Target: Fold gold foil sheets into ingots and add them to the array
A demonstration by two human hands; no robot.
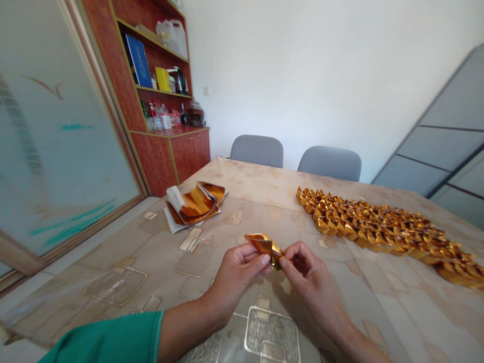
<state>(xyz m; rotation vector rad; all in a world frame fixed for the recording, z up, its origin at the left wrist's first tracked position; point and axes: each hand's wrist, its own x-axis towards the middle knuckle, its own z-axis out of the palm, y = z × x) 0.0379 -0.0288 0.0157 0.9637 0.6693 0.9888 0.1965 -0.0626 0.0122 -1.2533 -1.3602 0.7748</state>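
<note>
A partly folded piece of gold foil paper (261, 243) is held between my two hands above the near middle of the table. My left hand (242, 264) pinches its left side between thumb and fingers. On the other side, the thumb and fingertips of my right hand (307, 264) grip the right end. The paper has a pointed left tip and a creased middle; my fingers cover its lower part. To the left lies a stack of gold foil sheets (198, 204) with white backs, curled upward. Rows of folded gold paper ingots (363, 222) stand packed together at the right.
A patterned plastic cloth covers the table (234, 176). Beyond its far edge stand two grey chairs, a left chair (257, 149) and a right chair (329, 162). A red-brown cabinet (172, 151) with bottles and a kettle is at the back left, beside a frosted glass door (56, 126).
</note>
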